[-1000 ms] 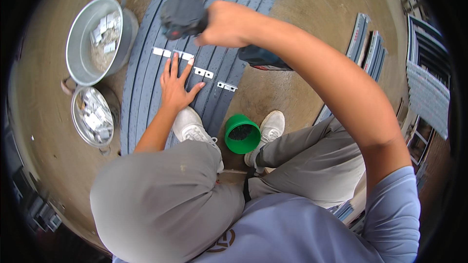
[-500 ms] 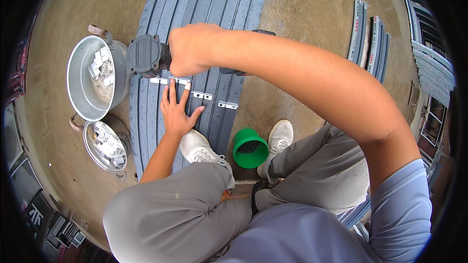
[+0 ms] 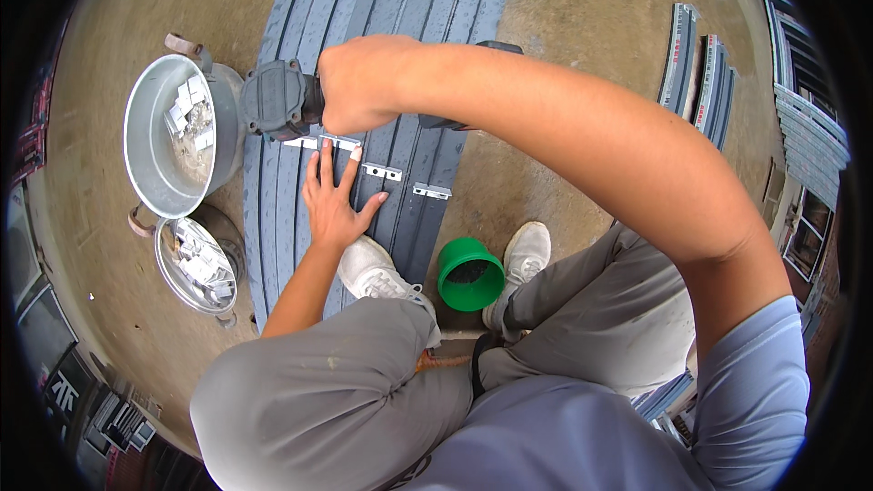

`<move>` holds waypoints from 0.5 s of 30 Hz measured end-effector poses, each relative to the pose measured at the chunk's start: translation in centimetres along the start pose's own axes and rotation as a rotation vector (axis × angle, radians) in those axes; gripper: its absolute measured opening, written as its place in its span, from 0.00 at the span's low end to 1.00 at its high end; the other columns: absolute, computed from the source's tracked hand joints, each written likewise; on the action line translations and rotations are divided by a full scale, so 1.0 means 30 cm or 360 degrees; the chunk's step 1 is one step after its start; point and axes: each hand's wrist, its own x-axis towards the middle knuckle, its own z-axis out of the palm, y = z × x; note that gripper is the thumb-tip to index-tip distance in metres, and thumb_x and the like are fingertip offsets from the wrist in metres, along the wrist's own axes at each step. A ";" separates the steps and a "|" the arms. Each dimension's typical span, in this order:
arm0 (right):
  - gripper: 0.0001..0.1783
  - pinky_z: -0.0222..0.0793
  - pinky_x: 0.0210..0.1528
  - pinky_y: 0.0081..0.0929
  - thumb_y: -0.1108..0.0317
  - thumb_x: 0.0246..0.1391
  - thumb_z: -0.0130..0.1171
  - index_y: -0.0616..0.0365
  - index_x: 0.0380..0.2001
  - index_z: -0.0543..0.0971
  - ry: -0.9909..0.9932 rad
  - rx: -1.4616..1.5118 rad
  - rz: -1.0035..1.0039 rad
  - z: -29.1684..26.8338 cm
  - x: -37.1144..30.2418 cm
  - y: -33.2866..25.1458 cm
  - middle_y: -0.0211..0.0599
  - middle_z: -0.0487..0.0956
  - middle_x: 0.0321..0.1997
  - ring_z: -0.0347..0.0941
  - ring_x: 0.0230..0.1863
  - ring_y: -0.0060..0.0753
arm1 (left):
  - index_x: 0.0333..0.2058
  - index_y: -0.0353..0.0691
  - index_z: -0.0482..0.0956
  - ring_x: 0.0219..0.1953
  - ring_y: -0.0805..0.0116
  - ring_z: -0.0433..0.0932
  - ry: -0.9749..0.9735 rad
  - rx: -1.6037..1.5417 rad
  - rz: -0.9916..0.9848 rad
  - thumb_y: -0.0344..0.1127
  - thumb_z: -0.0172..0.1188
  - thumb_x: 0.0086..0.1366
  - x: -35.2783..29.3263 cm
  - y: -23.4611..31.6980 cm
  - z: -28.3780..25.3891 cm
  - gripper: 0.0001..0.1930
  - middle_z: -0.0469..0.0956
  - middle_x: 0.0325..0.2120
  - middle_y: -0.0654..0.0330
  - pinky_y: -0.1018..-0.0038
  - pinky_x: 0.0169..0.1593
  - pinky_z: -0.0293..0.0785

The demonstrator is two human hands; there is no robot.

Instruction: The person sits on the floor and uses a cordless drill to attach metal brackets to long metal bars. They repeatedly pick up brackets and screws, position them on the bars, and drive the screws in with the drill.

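Observation:
My right hand (image 3: 366,84) is closed round the grip of a dark cordless power drill (image 3: 277,98), its body held over the long grey metal profiles (image 3: 400,0). Below it, my left hand (image 3: 336,207) lies with fingers spread on the profiles, the fingertips at a small white metal bracket (image 3: 342,142). Another bracket (image 3: 301,143) sits just left of it, partly behind the drill. To the right are two more, a near one (image 3: 382,172) and a farther one (image 3: 432,191), both with dark holes. The drill's tip is hidden by my hand and arm.
A large metal pot (image 3: 136,150) and a smaller one (image 3: 173,286), both with white brackets inside, stand left of the profiles. A green bucket (image 3: 456,291) with small dark pieces sits between my shoes (image 3: 368,268). More profiles (image 3: 677,59) lie at right.
The whole view has shifted slightly. The drill now covers a little more of the leftmost bracket; both hands otherwise keep their places.

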 end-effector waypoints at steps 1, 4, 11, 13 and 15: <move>0.14 0.78 0.35 0.42 0.65 0.47 0.57 0.62 0.29 0.85 -0.0023 -0.0010 -0.0009 0.000 0.003 -0.004 0.44 0.85 0.31 0.83 0.31 0.45 | 0.69 0.55 0.71 0.73 0.38 0.51 0.0005 -0.0001 0.0005 0.60 0.71 0.57 0.001 0.000 -0.002 0.42 0.50 0.76 0.45 0.46 0.71 0.50; 0.14 0.77 0.32 0.44 0.66 0.44 0.57 0.68 0.23 0.84 -0.0107 -0.0058 -0.0035 0.004 0.015 -0.019 0.54 0.84 0.28 0.82 0.28 0.50 | 0.68 0.55 0.73 0.73 0.38 0.52 0.0030 -0.0018 0.0016 0.60 0.71 0.57 0.001 0.000 -0.007 0.41 0.51 0.75 0.45 0.46 0.71 0.51; 0.10 0.67 0.18 0.42 0.66 0.50 0.63 0.64 0.25 0.80 -0.0252 -0.0144 0.0189 0.086 0.087 -0.077 0.40 0.75 0.20 0.69 0.16 0.36 | 0.69 0.61 0.72 0.72 0.38 0.54 0.0088 0.0047 0.0039 0.65 0.67 0.58 -0.010 -0.012 0.010 0.40 0.58 0.70 0.44 0.45 0.68 0.55; 0.10 0.66 0.18 0.42 0.66 0.50 0.63 0.64 0.24 0.80 -0.0238 -0.0163 0.0217 0.118 0.104 -0.079 0.40 0.75 0.20 0.69 0.16 0.37 | 0.69 0.62 0.71 0.72 0.38 0.54 0.0090 0.0067 0.0043 0.66 0.66 0.59 -0.012 -0.017 0.016 0.40 0.58 0.70 0.44 0.45 0.68 0.55; 0.10 0.65 0.17 0.42 0.67 0.50 0.62 0.64 0.24 0.79 -0.0193 -0.0167 0.0292 0.142 0.112 -0.078 0.41 0.74 0.20 0.68 0.16 0.37 | 0.68 0.62 0.72 0.72 0.38 0.53 0.0115 0.0081 0.0060 0.68 0.65 0.60 -0.013 -0.019 0.021 0.40 0.59 0.70 0.45 0.45 0.68 0.55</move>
